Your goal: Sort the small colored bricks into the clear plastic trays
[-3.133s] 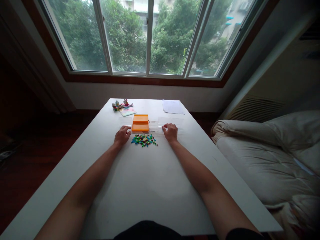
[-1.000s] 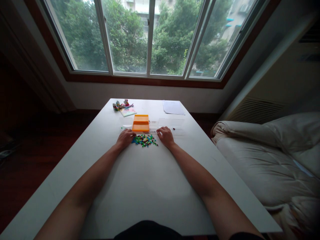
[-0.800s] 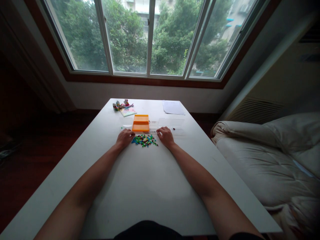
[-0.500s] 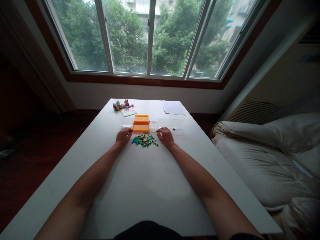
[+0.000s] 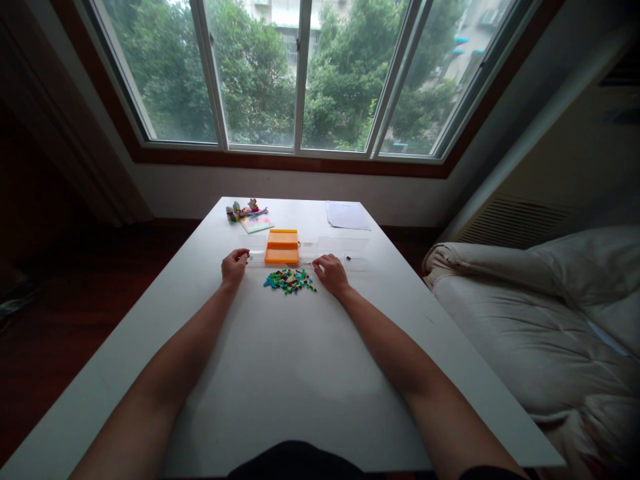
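My left hand (image 5: 234, 267) is at the near left corner of a small clear plastic box (image 5: 255, 243), its fingers pinched together. Whatever they hold, if anything, is too small to make out. My right hand (image 5: 331, 272) rests on the table by the near edge of another clear box (image 5: 356, 247), fingers curled and tips together; anything between them is hidden. Between and slightly nearer than the hands lies a pile of tiny building bricks (image 5: 289, 281) in green, blue, brown and yellow. Beyond the pile stands an open orange case (image 5: 283, 255) with two sections.
A dark brick (image 5: 349, 258) sits in the right clear box. Small colourful brick figures (image 5: 246, 211) and a printed leaflet (image 5: 257, 223) lie at the table's far left. White papers (image 5: 347, 216) lie far right. A pale sofa (image 5: 530, 313) stands right of the white table (image 5: 300, 373).
My left hand has moved left and slightly away from me, from beside the orange case to the left clear box. My right hand and the brick pile look unchanged.
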`<state>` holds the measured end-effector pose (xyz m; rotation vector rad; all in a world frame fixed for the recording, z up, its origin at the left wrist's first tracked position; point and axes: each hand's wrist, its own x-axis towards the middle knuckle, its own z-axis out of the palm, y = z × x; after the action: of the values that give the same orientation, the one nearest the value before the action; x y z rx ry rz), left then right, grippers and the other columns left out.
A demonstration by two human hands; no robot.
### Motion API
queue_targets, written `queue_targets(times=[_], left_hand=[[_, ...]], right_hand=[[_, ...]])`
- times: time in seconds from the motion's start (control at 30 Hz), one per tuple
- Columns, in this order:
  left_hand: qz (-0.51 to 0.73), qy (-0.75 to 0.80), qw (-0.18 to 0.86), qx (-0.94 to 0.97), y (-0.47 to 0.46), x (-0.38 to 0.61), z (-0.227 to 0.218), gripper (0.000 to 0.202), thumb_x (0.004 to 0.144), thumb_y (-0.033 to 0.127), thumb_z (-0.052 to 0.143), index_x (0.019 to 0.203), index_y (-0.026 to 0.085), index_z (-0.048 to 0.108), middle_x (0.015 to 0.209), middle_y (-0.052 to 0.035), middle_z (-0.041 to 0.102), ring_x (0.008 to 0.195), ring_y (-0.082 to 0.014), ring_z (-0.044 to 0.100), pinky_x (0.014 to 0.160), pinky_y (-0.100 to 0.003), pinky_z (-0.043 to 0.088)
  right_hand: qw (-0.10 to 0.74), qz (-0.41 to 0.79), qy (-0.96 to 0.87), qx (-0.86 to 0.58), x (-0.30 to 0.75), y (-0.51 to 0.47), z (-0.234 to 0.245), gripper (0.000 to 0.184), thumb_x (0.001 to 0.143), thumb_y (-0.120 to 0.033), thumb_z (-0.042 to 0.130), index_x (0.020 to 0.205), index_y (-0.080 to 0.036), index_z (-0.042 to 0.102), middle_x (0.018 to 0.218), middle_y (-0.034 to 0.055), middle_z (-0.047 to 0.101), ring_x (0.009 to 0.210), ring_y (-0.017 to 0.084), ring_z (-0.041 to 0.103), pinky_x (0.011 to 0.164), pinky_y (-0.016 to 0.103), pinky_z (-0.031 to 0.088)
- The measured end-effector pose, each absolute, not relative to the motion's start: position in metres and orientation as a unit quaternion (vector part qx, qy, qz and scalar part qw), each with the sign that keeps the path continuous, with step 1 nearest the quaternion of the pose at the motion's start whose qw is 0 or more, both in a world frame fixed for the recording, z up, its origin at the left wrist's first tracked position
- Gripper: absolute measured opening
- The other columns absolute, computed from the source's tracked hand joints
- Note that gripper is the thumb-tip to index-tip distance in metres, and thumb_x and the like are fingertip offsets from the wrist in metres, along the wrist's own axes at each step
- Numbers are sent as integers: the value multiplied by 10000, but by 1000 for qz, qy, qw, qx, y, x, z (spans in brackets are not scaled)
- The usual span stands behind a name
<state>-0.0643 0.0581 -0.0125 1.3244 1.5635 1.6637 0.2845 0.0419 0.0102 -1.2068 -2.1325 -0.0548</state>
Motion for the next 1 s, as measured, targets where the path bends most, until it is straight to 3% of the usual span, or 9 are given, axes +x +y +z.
queue_targets(times=[0.4,0.6,0.77,1.0], left_hand=[[475,544,194,664,38,-32,-3,228,819,344,627,958,216,754,917,-36,756,725,-167,645,716,-294,523],[384,474,174,773,28,-12,5,216,842,255,598,979,234,764,929,-42,752,825,-196,663,788,-325,519],[384,454,179,784,26,-16,8,302,830,203,599,1079,281,752,928,-39,739,895,-226,644,804,-349,516],[338,484,143,794,30,-35,8,123,784,268,656,856,251,755,903,-55,684,879,-231,580,799,-355,485]], right_hand=[[331,-19,-826,-455,285,43,9,145,944,-216,567,930,-215,711,927,69,686,942,232,555,900,367,423],[321,-11,-834,-449,285,42,9,130,932,-200,583,928,-212,713,933,64,694,942,225,559,898,355,425],[316,-7,-838,-444,284,43,9,131,934,-200,584,940,-213,714,934,60,701,949,224,566,898,356,431],[315,-7,-839,-443,284,43,8,140,941,-211,577,935,-218,716,924,58,701,944,221,571,895,353,435]])
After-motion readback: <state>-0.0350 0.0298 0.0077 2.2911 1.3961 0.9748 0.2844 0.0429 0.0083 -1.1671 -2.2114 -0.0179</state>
